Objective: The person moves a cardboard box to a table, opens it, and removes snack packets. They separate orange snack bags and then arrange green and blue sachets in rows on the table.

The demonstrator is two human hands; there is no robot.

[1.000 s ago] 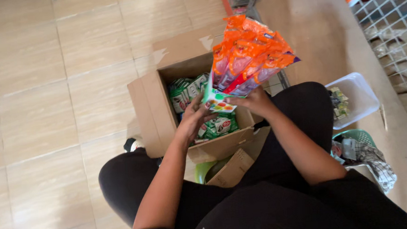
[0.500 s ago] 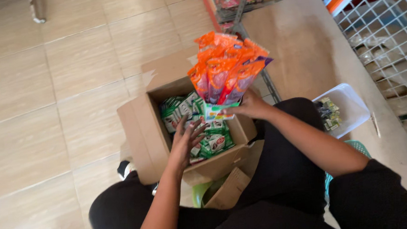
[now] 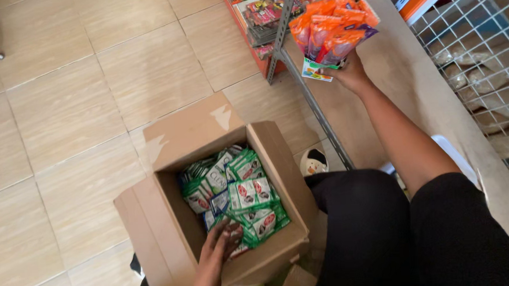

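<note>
Left hand (image 3: 216, 252), fingers spread, rests on green sachets (image 3: 234, 196) inside the box (image 3: 154, 229), its wrist cut off below; right hand (image 3: 349, 71) grips orange packets (image 3: 332, 23) raised beyond the box, beside the shelf (image 3: 296, 48).

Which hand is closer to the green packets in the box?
The left hand. It reaches down into the cardboard box and rests on the green packets. The right hand is raised away above the box, gripping a bunch of orange packets near the shelf.
</note>
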